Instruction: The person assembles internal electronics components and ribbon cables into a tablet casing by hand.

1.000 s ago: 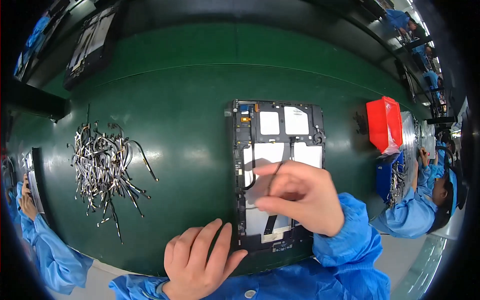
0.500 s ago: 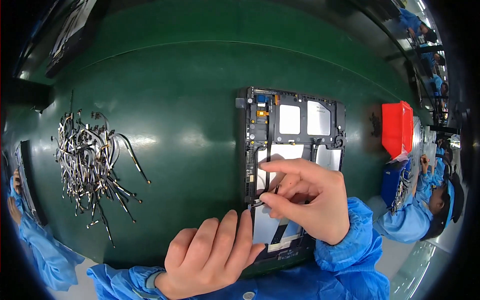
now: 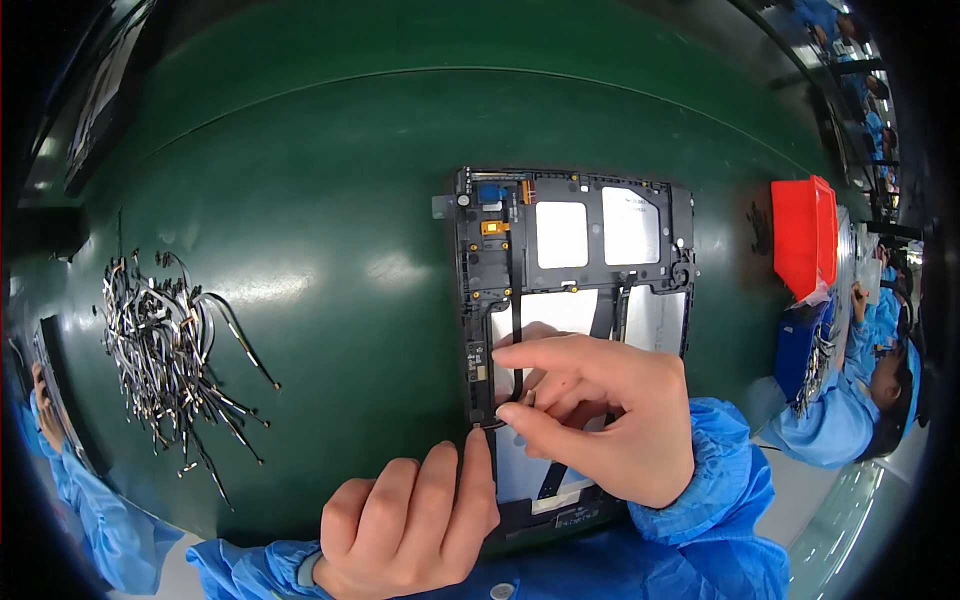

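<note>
A black tablet-like housing (image 3: 548, 278) with silver panels lies on the green table, its inside facing up. Over its lower left part, my right hand (image 3: 605, 415) pinches a short, thin black cable (image 3: 493, 426) between thumb and fingertips; much of the cable is hidden by the fingers. My left hand (image 3: 405, 515) rests at the housing's lower left edge. Its index fingertip touches the edge beside the cable end, while the other fingers are loosely bent and hold nothing. A black strip (image 3: 517, 330) runs down the housing's left side toward the right hand.
A tangled heap of thin cables (image 3: 175, 370) lies on the left of the table. On the right stand a red bin (image 3: 803, 235) and a blue bin (image 3: 798, 350) with small parts by it. Co-workers in blue sleeves (image 3: 110, 530) sit at both sides.
The housing shows slightly further left in the picture. My left hand's fingers have drawn in, with the index fingertip on the housing edge. My right hand keeps its pinch, slightly lower.
</note>
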`<state>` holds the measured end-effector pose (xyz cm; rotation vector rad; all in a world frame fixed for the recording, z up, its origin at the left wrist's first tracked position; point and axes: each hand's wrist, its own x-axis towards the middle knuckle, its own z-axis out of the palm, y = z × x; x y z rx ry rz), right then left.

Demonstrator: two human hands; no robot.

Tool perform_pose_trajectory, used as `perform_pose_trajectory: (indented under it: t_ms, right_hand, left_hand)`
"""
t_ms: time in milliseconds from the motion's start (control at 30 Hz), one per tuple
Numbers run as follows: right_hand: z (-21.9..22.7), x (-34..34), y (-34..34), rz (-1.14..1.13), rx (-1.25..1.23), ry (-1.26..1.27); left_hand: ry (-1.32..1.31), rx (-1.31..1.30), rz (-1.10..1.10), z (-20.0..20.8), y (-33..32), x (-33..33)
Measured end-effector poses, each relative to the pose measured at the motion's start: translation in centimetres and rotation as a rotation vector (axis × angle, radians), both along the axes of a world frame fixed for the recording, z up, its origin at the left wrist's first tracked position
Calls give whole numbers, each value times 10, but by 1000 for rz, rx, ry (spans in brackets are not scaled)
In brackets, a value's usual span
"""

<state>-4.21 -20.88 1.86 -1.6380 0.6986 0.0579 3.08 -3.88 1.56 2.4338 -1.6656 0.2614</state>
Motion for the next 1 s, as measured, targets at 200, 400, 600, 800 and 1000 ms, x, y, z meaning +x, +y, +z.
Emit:
perform_pose_trajectory:
  t_ms: [200, 400, 600, 800, 1000]
  right_hand:
    - [3, 1, -2, 46, 2, 9]
    - [1, 2, 2, -17, 14, -22]
    - [-1, -1, -6, 62, -29, -59]
    - [-7, 4, -21, 52, -49, -167]
    - [-7, 6, -17, 13, -132, -134]
  left_hand:
    - [46, 43, -55, 7, -6, 7]
    - [-15, -50, -196, 12, -12, 4]
    - [78, -142, -240, -25, -20, -17]
    - [78, -117, -200, -21, -18, -19]
    - [15, -89, -149, -21, -23, -17]
